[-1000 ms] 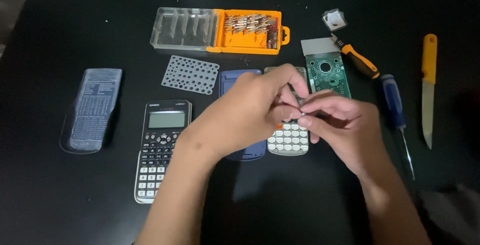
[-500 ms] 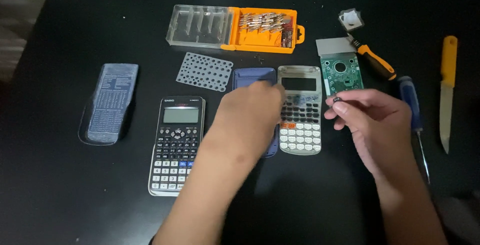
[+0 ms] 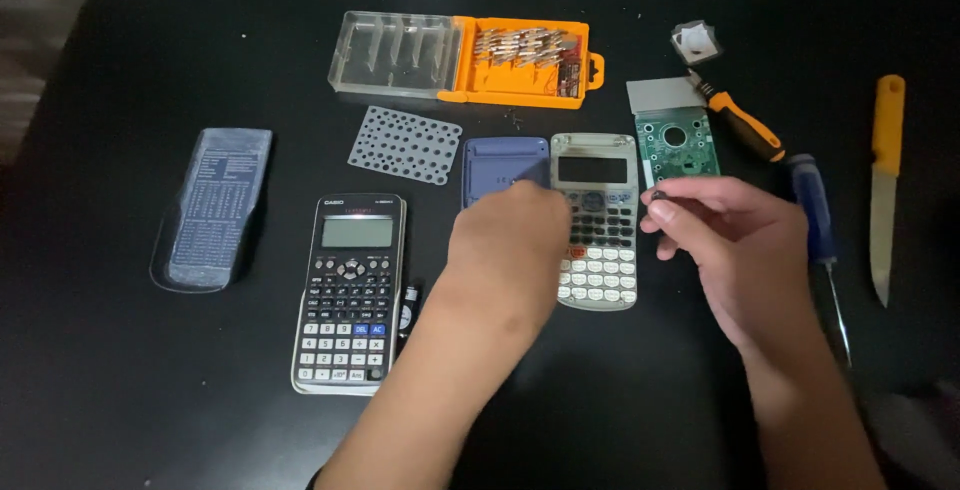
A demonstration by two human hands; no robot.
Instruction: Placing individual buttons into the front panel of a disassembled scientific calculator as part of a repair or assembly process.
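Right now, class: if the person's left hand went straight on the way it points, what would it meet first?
The left hand points up the table, already over the blue calculator shell. That shell likely comes first, then the orange bit case; the hand's height above it is unclear.

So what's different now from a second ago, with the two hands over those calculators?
The hands, pinched together a second ago, have come apart. The left hand dropped onto the blue back cover beside the grey calculator. The right hand drew off to the right, keeping a tiny dark part pinched in its fingertips. The black calculator, orange bit case, green circuit board, screwdrivers and knife lie as before.
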